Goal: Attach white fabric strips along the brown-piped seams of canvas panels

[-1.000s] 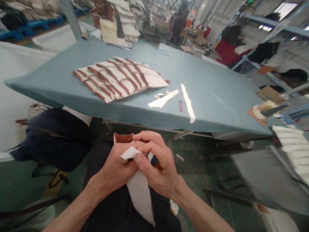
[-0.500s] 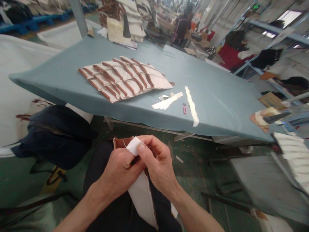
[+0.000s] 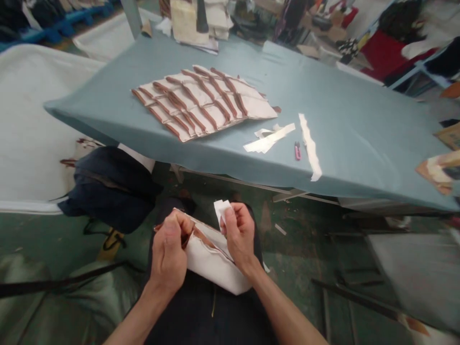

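A white fabric pouch with brown lining lies across my lap, its long opening facing up. My left hand is closed on the pouch's left end, with the fingertips partly hidden in the brown lining. In my right hand, thumb and fingers pinch small white paper-like pieces above the pouch's right part. The right wrist passes close over the pouch; whether it touches cannot be made out.
On the blue-green table sit overlapping rows of white pouches with brown edges. Near them lie white strips, a pink thread snipper and a longer strip. A dark blue bag is at the left.
My hands have moved apart. The right one has carried the white pieces away from the pouch's edge, and the pouch has swung from hanging down to lying crosswise. The view has shifted.
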`<action>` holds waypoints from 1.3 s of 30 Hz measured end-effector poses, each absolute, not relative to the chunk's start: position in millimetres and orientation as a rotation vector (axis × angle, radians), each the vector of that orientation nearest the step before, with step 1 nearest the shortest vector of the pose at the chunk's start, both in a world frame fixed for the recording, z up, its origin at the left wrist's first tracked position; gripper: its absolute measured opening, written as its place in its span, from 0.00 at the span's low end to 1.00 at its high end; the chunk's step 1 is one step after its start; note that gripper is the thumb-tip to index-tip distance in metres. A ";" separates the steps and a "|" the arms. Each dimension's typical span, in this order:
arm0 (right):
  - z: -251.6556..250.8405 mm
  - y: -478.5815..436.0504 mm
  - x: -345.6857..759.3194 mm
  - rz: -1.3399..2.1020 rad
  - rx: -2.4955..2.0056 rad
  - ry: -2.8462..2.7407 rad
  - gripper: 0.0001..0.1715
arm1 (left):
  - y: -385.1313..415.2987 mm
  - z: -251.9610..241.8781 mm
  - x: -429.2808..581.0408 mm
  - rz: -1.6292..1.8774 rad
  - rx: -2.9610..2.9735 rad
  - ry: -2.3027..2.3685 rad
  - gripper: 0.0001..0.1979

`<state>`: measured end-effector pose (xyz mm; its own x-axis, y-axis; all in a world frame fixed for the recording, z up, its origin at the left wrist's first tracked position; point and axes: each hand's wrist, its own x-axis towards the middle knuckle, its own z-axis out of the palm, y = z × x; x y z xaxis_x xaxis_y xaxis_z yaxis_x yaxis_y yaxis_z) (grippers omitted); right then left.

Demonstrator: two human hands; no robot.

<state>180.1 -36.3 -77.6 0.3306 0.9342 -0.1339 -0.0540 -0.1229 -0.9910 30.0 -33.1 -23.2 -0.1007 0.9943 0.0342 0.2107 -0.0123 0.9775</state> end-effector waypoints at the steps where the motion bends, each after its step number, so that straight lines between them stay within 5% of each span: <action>1: -89.2 -44.2 175.2 1.113 -1.441 -0.862 0.24 | -35.3 -27.7 26.4 1.165 1.320 1.455 0.37; 18: -111.1 -74.7 164.3 1.305 -1.540 -0.959 0.23 | -50.3 -35.4 -39.8 0.519 1.330 1.401 0.27; 30: -18.9 -72.3 188.6 1.532 -1.284 -0.894 0.30 | -34.3 -23.9 -2.2 0.554 1.407 1.142 0.18; 39: 24.1 -70.5 208.2 1.438 -1.400 -1.086 0.23 | -18.2 16.2 24.1 0.632 1.408 1.035 0.16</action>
<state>208.2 -70.5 24.1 -0.0311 0.9600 -0.2782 0.0050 -0.2782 -0.9605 24.1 -18.2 16.2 0.4534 0.8678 -0.2035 0.2154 0.1148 0.9698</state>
